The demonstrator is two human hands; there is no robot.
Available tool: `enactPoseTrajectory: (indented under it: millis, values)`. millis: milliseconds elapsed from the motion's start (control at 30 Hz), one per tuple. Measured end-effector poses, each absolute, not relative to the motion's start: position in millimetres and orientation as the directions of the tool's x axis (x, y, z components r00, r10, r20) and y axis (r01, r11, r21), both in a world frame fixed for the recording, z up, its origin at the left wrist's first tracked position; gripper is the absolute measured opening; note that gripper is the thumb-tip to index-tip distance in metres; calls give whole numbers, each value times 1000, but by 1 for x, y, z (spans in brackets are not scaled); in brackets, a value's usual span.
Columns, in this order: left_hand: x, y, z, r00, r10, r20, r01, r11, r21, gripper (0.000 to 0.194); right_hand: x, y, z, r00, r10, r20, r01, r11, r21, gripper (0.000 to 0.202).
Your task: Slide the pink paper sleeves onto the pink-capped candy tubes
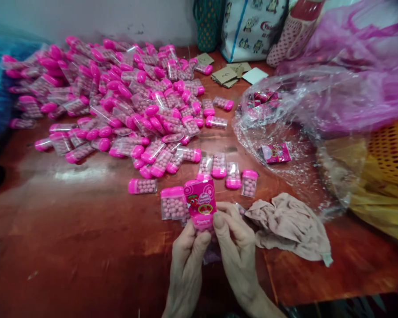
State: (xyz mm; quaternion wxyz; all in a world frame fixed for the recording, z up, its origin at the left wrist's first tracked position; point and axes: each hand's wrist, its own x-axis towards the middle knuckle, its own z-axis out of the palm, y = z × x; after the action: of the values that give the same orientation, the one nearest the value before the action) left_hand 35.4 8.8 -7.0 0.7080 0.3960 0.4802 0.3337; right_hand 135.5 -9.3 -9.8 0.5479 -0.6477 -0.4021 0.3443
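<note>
Both hands meet near the table's front middle around a small pink-capped candy container (pixel 202 222), with a pink printed label (pixel 200 198) standing up above its cap. My left hand (pixel 188 256) grips the container's lower left side between thumb and fingers. On the right, my right hand (pixel 235 247) pinches the label's lower right edge and the container's side. Just behind the hands lie capped containers of pink balls (pixel 172 205). Several more stand or lie in a loose row (pixel 218 165) beyond them.
A large heap of pink-capped containers (pixel 119 97) covers the back left. At right are a clear plastic bag (pixel 294 110) with printed labels (pixel 276 153), a crumpled cloth (pixel 289 227) and a yellow basket (pixel 391 152). Cardboard pieces (pixel 224 76) and bags (pixel 252 31) stand behind.
</note>
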Motion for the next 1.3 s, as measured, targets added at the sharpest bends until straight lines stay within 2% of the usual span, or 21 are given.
enactPoseTrajectory:
  millis: [100,300,467,567,633,833,967,1133,1233,1300]
  values:
    - [37,7,-9,327,847,-419,-124,478,869,26,132,-8,-10,450,891,-57,62,-96,-993,24]
    - [40,0,-15,233,847,-477,-182,520,835,22,119,-17,-22,573,817,-62,52,-112,-992,19]
    - [42,6,-11,307,778,-548,-164,610,775,17,130,-13,-17,524,831,-184,-88,-163,-983,16]
    - [42,7,-6,335,774,-537,-99,595,797,17,137,-9,-8,462,854,-239,-115,-209,-971,18]
    - [42,5,-4,313,795,-519,-116,574,810,18,135,-8,-5,467,846,-258,-119,-230,-966,18]
    - [50,1,-2,194,817,-543,-304,576,759,15,114,-11,-10,580,804,-134,-16,-154,-988,15]
    - [54,6,-1,183,770,-612,-394,627,672,16,115,-10,-14,577,806,-130,27,-178,-984,14]
    - [52,7,-2,150,695,-703,-376,698,610,27,129,-6,-5,477,870,-128,88,-192,-978,15]
    - [52,3,-4,20,669,-743,-394,688,609,33,128,-4,-3,489,869,-68,194,-185,-963,13]
    - [53,2,-5,-9,676,-736,-436,660,612,30,124,-5,-6,495,869,-10,252,-155,-955,11]
